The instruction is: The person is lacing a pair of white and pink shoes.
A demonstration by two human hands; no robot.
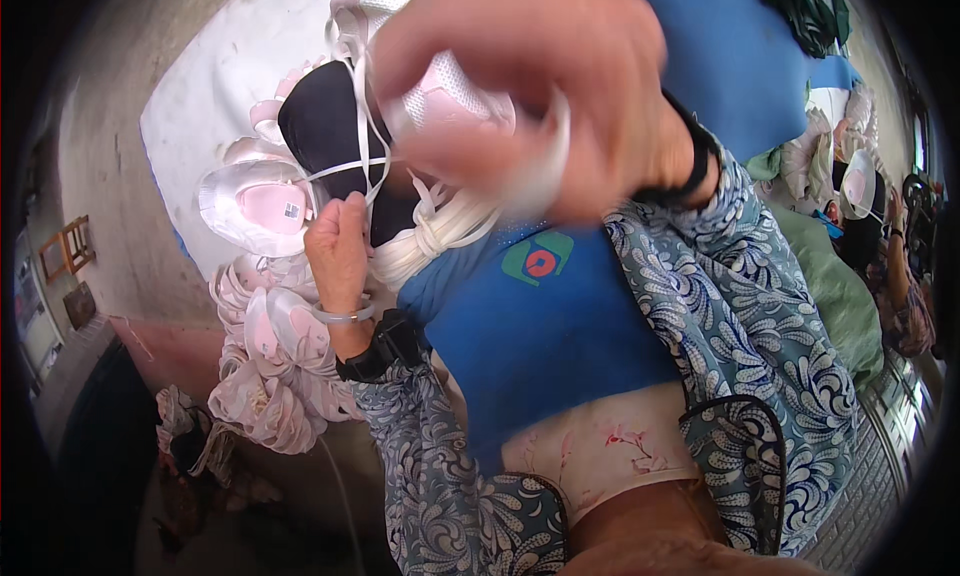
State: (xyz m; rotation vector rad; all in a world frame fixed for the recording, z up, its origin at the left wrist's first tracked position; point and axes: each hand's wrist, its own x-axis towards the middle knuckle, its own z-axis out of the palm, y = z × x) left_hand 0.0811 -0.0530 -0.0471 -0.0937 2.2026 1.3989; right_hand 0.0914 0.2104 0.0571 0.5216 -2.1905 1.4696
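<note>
My right hand is raised close in front of the work, smeared by motion. Its fingers are curled, with a white shoelace showing blurred along them. Lower and to the left, my left hand is closed, its fingertips pinching at a thin white lace that crosses a black panel. A white and pink mesh shoe upper sits behind my right hand, partly hidden. Beside my left hand lies a tied bundle of white laces, near my lap.
White and pink shoe uppers lie left on a white-covered table. Stacked uppers hang at its near edge. Blue cloth is at the upper right. A green sack and another person's arm are at the far right.
</note>
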